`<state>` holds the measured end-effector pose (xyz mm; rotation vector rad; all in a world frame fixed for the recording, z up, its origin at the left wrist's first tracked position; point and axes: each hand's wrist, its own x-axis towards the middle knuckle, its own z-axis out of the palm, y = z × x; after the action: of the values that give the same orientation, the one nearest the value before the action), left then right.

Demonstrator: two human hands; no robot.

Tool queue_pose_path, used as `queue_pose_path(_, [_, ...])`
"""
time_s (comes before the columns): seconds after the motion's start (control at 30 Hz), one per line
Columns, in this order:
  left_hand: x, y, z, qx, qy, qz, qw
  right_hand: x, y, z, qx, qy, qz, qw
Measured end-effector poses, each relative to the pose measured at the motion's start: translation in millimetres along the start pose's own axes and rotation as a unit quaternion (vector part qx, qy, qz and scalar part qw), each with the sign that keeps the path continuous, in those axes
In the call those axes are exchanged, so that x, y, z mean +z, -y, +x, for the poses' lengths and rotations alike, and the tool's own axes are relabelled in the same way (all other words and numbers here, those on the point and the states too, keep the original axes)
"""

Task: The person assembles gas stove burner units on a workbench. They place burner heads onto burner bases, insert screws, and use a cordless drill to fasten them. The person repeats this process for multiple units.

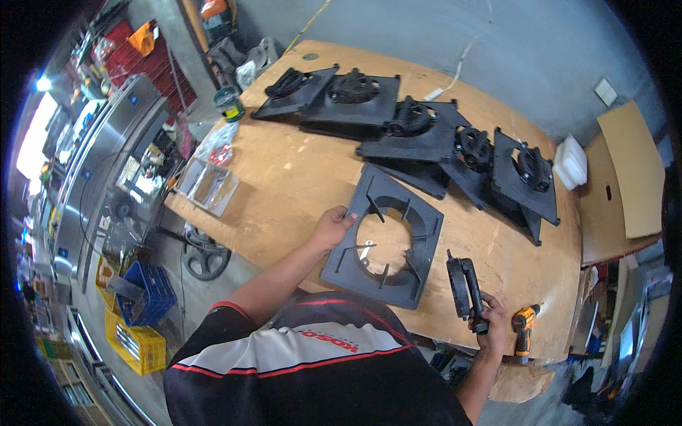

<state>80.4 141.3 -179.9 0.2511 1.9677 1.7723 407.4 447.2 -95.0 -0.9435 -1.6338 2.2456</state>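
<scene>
A square black pot-support grate point(346, 265) with a round opening and inward prongs lies on the wooden table in front of me. My left hand point(334, 227) grips its left edge, thumb on the top face. To the right, my right hand point(491, 319) is closed round a black ring-shaped cast burner point(463, 285), holding it on edge beside the grate. A small silver tool point(366, 250), perhaps a wrench, shows through the grate's opening. An orange and black cordless drill point(524, 328) stands right of my right hand.
Several black square grates point(355, 106) carrying ring burners sit along the far side of the wooden table point(298, 170). A clear plastic box point(207, 186) is at the left edge. Cardboard point(629, 170) and white foam point(570, 163) stand at the right; crates point(135, 344) are on the floor.
</scene>
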Motion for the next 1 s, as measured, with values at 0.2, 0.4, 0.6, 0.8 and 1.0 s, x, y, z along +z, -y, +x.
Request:
queue_pose_path(0.2, [-119,-42,-62,0.061,-0.110,0.035,0.991,64,-3,1,0.027,0.041,-0.131,0.990])
queue_pose_path(0.4, [-255,-95,-120,0.162,-0.215,0.090,0.959,224,9,46,0.133,0.185,-0.187,0.956])
queue_pose_path(0.6, [-366,-99,-175,0.190,-0.278,0.057,0.940,347,-27,137,0.274,0.303,-0.224,0.885])
queue_pose_path(0.8, [-403,-74,-186,0.191,-0.297,-0.014,0.935,429,-45,234,0.257,0.277,-0.361,0.852])
queue_pose_path(1.0, [-409,-71,-165,0.159,-0.285,0.025,0.945,456,-76,295,0.196,0.209,-0.428,0.857])
